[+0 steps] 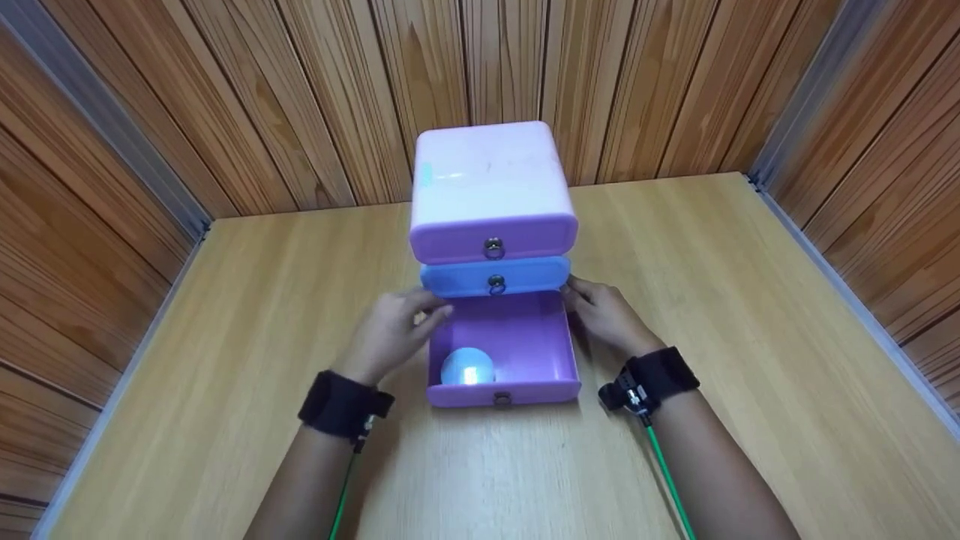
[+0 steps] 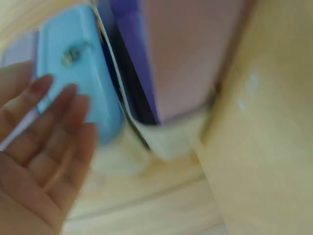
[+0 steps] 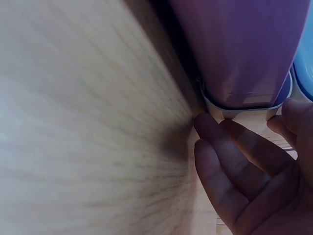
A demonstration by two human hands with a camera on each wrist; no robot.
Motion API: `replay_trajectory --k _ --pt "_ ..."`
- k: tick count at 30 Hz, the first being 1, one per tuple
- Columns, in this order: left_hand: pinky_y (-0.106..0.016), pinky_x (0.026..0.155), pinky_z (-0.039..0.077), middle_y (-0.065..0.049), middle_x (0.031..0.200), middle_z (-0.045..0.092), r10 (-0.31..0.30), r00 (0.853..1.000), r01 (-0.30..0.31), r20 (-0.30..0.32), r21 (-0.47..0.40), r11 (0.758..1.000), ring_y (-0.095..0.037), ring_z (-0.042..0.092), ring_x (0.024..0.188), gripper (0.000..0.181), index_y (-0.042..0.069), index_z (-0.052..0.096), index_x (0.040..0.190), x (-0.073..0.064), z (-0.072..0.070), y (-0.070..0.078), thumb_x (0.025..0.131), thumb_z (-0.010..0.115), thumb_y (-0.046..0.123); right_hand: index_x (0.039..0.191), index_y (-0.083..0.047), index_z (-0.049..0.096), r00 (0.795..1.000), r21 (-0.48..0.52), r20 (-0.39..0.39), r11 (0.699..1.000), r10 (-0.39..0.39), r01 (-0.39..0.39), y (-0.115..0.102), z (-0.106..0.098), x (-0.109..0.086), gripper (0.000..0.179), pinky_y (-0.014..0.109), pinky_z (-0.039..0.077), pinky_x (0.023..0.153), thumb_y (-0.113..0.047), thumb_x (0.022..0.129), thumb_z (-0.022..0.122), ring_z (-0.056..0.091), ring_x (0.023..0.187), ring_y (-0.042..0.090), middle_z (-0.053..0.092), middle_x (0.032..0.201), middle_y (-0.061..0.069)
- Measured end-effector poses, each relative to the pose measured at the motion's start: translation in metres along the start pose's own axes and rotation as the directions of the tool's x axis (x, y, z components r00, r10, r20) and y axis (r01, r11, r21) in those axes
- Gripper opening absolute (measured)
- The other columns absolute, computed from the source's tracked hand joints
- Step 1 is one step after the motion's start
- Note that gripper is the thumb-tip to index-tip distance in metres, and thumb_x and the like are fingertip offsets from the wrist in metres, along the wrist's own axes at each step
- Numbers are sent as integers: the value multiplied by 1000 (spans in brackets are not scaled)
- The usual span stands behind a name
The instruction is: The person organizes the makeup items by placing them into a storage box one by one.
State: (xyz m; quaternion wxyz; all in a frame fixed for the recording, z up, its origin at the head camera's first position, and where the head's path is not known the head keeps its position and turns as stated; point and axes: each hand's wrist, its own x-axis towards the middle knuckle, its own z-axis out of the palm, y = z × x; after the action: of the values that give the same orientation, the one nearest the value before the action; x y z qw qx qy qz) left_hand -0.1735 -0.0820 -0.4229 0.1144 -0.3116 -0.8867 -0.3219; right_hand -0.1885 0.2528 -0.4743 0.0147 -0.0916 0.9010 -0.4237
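Note:
A small drawer cabinet [image 1: 487, 176] with a pale pink top stands at the middle of the table. Its lowest purple drawer [image 1: 457, 396] is pulled out, and a shiny pale blue ball [image 1: 467, 364] lies in its front left corner. Above it, the blue drawer [image 1: 450, 280] is pushed in. My left hand [image 1: 390, 330] hovers by the open drawer's left side; in the left wrist view its fingers [image 2: 73, 115] are spread loosely, holding nothing. Against the cabinet's right side rests my right hand [image 1: 607, 315], its fingers [image 3: 234, 161] extended along the white casing [image 3: 249, 116].
Wood-panelled walls [image 1: 502, 67] enclose the light wooden table [image 1: 285, 300] at the back and both sides. Each wrist wears a black strap [image 1: 341, 405] with a green cable. Small metal ring pulls [image 1: 493, 247] hang on the drawer fronts.

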Motion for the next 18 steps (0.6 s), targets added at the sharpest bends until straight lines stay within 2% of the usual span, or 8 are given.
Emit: replay_trajectory --k 2,4,7,9,12,14,16,18 --pt "-26 71 53 3 87 71 -22 997 22 -79 0 1000 -7 64 77 17 12 75 96 -2 -6 -11 94 66 26 146 -10 41 1000 -5 -2 1000 3 -3 0 0 0 52 42 31 109 -40 104 40 41 133 28 45 144 9" --pt "-29 72 54 1 88 71 -63 987 62 -149 -13 998 -9 65 79 21 11 75 95 -2 -10 -23 95 65 29 146 -10 41 1000 -11 -4 1000 6 -7 0 -1 1 52 43 32 109 -40 104 40 42 133 28 46 144 9" --pt "-32 68 53 -1 84 71 -134 970 130 -203 -31 991 -13 64 74 28 9 75 92 0 -11 -41 94 64 34 147 -11 41 1000 -11 -4 1000 21 -21 -1 -3 2 54 43 32 109 -43 104 40 42 133 28 46 144 9" --pt "-33 66 52 -1 83 70 -163 970 160 -182 -31 987 -14 63 73 33 8 75 92 3 -8 -49 93 65 39 147 -11 41 1000 -10 -5 1000 29 -29 -1 -4 1 56 44 32 109 -46 103 39 43 132 29 46 144 9" --pt "-32 67 52 1 83 69 -191 977 189 -95 -31 981 -14 62 75 38 10 75 93 9 -2 -58 89 67 46 147 -12 42 999 -8 -14 1000 29 -29 -1 -4 1 57 44 31 109 -47 103 40 43 132 29 47 143 9" --pt "-32 69 51 2 86 69 -217 976 216 -30 -35 976 -14 62 78 42 11 74 97 13 2 -62 87 67 51 146 -12 43 1000 -10 -20 1000 23 -23 -1 -3 0 56 44 31 109 -47 103 41 43 132 29 47 143 8" --pt "-33 70 51 2 90 69 -261 965 262 21 -48 964 -15 62 81 49 12 73 105 16 6 -66 85 67 56 146 -13 44 1000 -8 -25 1000 18 -19 -2 -1 -1 53 43 32 108 -45 103 42 44 131 28 48 142 8" --pt "-34 74 52 0 97 69 -319 945 324 65 -95 941 -16 63 86 62 12 69 119 17 10 -68 81 68 62 145 -13 45 1000 -10 -28 1000 11 -12 -2 0 -1 51 43 33 108 -43 103 42 45 130 28 49 142 8"
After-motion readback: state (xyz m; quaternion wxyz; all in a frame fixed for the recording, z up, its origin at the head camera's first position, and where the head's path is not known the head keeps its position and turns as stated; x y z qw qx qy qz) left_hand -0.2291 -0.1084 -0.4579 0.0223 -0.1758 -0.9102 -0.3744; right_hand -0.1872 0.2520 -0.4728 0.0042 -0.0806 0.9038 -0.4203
